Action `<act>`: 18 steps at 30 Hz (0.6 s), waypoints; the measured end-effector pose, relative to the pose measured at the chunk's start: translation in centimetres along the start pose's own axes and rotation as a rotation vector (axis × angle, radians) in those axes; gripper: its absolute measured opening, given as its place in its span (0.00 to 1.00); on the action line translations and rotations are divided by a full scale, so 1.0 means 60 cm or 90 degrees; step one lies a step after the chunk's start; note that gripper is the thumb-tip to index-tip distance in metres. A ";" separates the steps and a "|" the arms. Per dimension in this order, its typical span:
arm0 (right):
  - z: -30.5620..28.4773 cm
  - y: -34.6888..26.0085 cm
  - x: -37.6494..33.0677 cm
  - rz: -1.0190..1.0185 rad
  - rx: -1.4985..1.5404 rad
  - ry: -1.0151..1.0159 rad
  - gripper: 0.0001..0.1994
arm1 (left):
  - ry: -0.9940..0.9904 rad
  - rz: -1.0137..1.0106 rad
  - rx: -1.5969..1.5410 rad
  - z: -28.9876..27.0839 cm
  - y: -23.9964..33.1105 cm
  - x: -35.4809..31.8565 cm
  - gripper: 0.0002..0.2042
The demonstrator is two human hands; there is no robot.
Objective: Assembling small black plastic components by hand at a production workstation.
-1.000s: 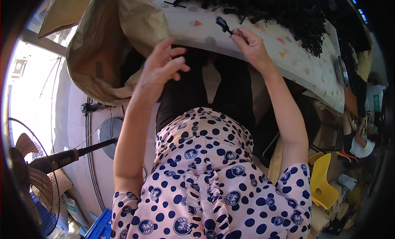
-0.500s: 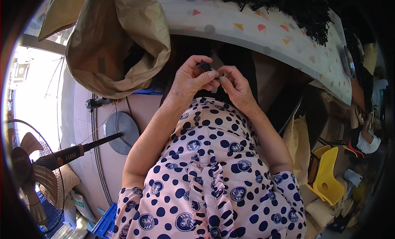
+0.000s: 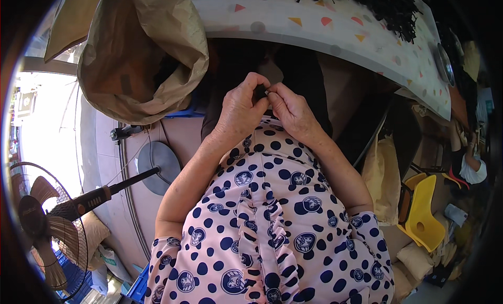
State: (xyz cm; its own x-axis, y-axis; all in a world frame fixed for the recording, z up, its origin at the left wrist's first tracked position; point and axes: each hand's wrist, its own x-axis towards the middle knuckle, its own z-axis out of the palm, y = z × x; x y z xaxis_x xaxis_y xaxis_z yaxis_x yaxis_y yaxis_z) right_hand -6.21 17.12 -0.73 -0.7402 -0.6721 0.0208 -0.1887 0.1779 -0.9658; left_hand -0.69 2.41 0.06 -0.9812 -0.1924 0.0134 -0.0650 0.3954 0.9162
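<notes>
From my end of the head camera, I had both hands meeting fingertip to fingertip above the lap, just past the lower front of the spotted shirt [image 3: 267, 199]. The right hand [image 3: 296, 115] pinched a small part [image 3: 266, 93] between thumb and forefinger, of which I saw only a pale speck. The left hand [image 3: 241, 109] curled toward the same spot, forefinger bent over and thumb below, but I could not tell whether it gripped anything, because the fingers shaded what lay between them. For work this fine, I judged it best to keep the forearms close to the body, let one hand steady while the other made small movements, and press lightly so the part would not slip. A slight turn of the left hand would, I thought, have opened the contact to view. Beyond the hands ran a table [image 3: 277, 12] under a pale cloth with coloured shapes, bearing a heap of black pieces [image 3: 385, 10], with a metal bowl [image 3: 444, 64] by its right end. A wide-mouthed paper sack [image 3: 188, 37] stood to the left, a fan [image 3: 34, 215] nearer me, and a yellow chair [image 3: 427, 215] and a co-worker [image 3: 472, 169] off right.
</notes>
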 end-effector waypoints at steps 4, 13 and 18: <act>0.006 0.001 0.000 0.015 -0.011 0.016 0.10 | -0.007 -0.001 0.106 -0.004 0.009 0.001 0.12; 0.023 0.019 0.006 0.050 0.006 0.064 0.10 | 0.043 0.086 0.206 0.010 -0.008 0.001 0.14; 0.018 0.029 0.018 0.034 0.171 0.084 0.11 | 0.089 -0.001 -0.230 0.002 -0.009 0.017 0.14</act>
State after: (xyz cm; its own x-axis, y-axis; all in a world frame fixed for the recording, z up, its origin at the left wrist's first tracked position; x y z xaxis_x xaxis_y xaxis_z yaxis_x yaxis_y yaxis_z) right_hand -6.66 15.94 -2.69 -0.8253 -0.5646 -0.0149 0.0168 0.0018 -0.9999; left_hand -1.69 2.11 -0.48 -0.9452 -0.3237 0.0431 0.0258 0.0575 0.9980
